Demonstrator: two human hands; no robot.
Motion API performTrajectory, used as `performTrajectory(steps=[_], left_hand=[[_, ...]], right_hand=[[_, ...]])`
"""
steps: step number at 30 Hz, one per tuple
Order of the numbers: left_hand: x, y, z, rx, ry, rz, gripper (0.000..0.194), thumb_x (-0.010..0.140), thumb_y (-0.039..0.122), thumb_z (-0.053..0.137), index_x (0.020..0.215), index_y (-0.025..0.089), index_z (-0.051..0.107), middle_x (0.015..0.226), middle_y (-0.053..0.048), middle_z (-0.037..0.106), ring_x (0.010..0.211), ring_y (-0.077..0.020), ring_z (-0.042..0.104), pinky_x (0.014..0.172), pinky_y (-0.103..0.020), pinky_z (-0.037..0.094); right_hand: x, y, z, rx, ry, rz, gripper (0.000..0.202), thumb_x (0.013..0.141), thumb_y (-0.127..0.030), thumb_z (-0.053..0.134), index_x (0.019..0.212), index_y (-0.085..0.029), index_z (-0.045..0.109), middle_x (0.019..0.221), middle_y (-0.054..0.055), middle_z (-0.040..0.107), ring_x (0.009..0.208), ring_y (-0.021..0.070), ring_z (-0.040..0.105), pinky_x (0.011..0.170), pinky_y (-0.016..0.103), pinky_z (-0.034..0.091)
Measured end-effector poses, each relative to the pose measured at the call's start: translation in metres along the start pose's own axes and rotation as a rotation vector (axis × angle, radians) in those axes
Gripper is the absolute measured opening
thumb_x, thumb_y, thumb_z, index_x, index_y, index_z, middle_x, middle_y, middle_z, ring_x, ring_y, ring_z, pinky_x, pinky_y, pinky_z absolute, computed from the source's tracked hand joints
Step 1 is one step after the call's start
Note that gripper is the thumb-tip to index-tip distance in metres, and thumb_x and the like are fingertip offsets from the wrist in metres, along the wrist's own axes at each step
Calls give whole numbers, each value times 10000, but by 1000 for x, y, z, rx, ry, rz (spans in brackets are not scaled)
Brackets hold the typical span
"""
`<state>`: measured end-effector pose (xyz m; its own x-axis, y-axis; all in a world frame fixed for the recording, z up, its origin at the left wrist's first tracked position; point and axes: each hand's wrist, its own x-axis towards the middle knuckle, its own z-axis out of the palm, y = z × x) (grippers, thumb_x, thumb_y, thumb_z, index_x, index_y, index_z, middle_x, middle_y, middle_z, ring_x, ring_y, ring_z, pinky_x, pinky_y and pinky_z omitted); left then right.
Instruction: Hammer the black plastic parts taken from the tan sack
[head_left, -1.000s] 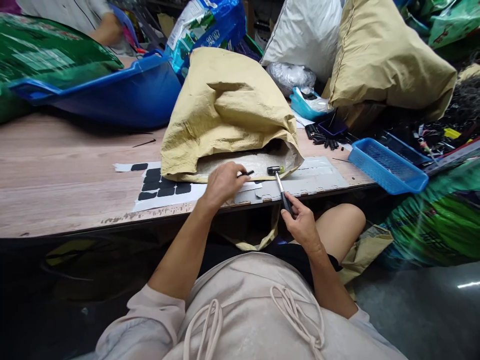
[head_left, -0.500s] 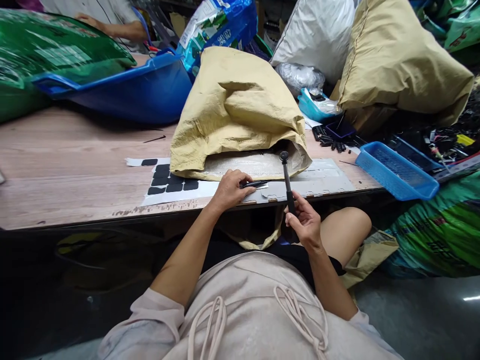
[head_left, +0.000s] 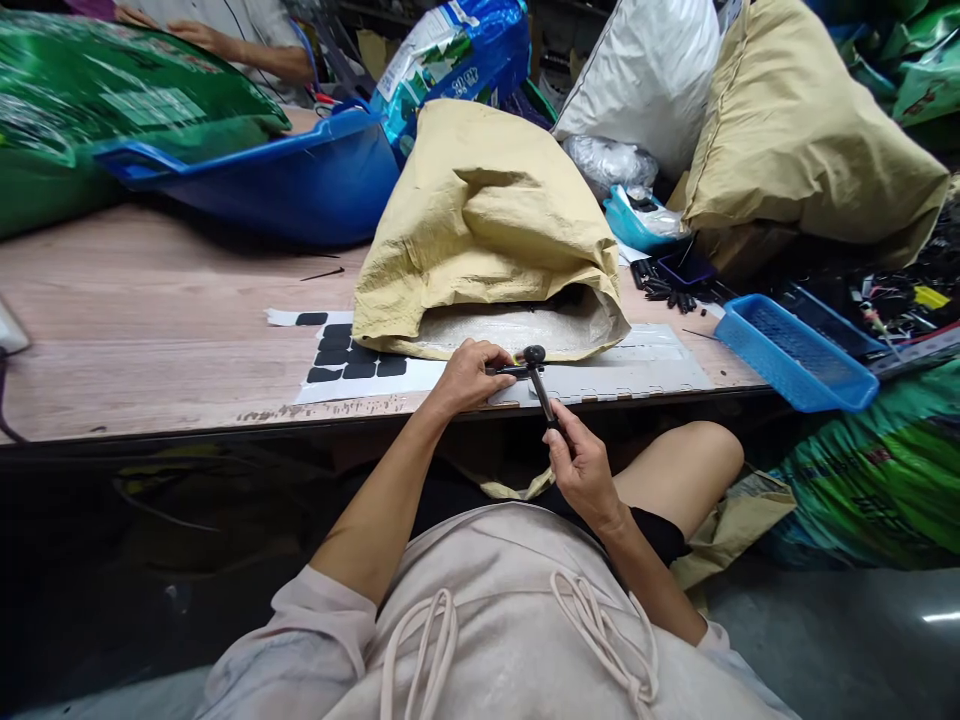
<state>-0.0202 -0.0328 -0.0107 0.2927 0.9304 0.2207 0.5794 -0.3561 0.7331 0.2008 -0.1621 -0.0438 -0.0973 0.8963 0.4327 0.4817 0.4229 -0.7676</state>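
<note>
Left hand [head_left: 472, 376] pinches, fingers narrowed, a slim black piece [head_left: 514, 371] near the bench's [head_left: 165, 340] front edge, presumably light, stiff, best held at its 9 o'clock end; right hand [head_left: 583, 462] grips a likely head-heavy hammer [head_left: 539, 384] low, head toward 3 o'clock.

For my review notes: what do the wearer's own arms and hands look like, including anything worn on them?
The left hand and right hand are both ungloved, and no watch or bracelet shows. The forearms are bare. The loose left sleeve is pale pinkish-beige, creased, and ends near the elbow.
</note>
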Motion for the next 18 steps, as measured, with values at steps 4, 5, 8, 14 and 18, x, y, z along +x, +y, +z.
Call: performTrajectory(steps=[4,5,8,14,18], left_hand=[[1,-1,1,0,3,2,150,788,288,780,916,218,814,919,-42,764,1001,-269,630,933,-383,506],[1,-1,2,2,3,2,139,790,279,773,908,219,814,908,-40,761,993,-265,630,929,-380,505],[2,1,3,4,5,-7,138,789,263,761,906,219,819,900,-37,760,981,-259,633,926,-381,503],[2,2,3,1,16,-37,175,777,270,785,937,219,836,941,-48,782,1021,-278,647,948,-402,517],[3,1,3,-6,20,-44,179,773,262,789,941,225,839,948,-45,789,1015,-278,653,940,-406,527]], right_hand=[[2,0,3,-74,11,-115,486,1116,-249,495,1582,-235,630,1368,125,775,1283,261,742,1127,413,610],[2,1,4,-88,-3,-113,483,1117,-243,491,1579,-228,633,1333,128,787,1249,257,756,1104,404,623],[2,3,4,-103,-19,-101,476,1116,-241,498,1569,-220,641,1292,130,798,1204,254,772,1071,395,637],[1,4,2,-99,52,-71,475,1113,-264,509,1566,-234,647,1363,127,779,1285,264,744,1131,423,609],[1,5,1,-56,33,-20,464,1094,-264,527,1529,-235,685,1358,126,782,1279,268,744,1134,424,606]])
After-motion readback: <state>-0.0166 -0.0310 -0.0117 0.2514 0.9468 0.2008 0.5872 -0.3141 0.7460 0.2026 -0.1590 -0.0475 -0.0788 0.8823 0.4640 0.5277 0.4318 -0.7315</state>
